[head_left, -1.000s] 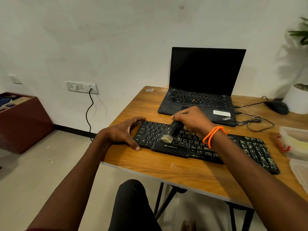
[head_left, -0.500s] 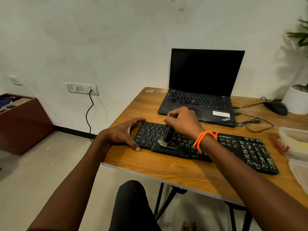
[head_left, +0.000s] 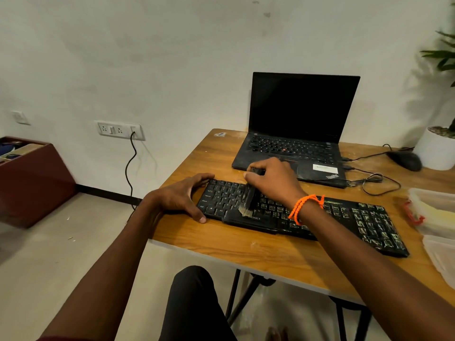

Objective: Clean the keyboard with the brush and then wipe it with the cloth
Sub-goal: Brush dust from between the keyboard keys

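Note:
A long black keyboard (head_left: 344,217) lies across the wooden table (head_left: 258,252), its right end angled toward me. My right hand (head_left: 273,180), with an orange band at the wrist, grips a black brush (head_left: 248,200) by its handle. The pale bristles point down and touch the keys left of the keyboard's middle, near the front edge. My left hand (head_left: 182,195) holds the keyboard's left end, fingers curled over the far corner and thumb at the near edge. No cloth is clearly in view.
An open black laptop (head_left: 295,143) stands behind the keyboard. A black mouse (head_left: 406,159) and cables (head_left: 374,180) lie at the back right beside a white plant pot (head_left: 435,151). Clear plastic containers (head_left: 435,212) sit at the right edge. A brown box (head_left: 32,178) stands on the floor at left.
My right hand has swept the brush leftward along the keys, from near the middle toward the left part. My left hand has stayed on the keyboard's left end.

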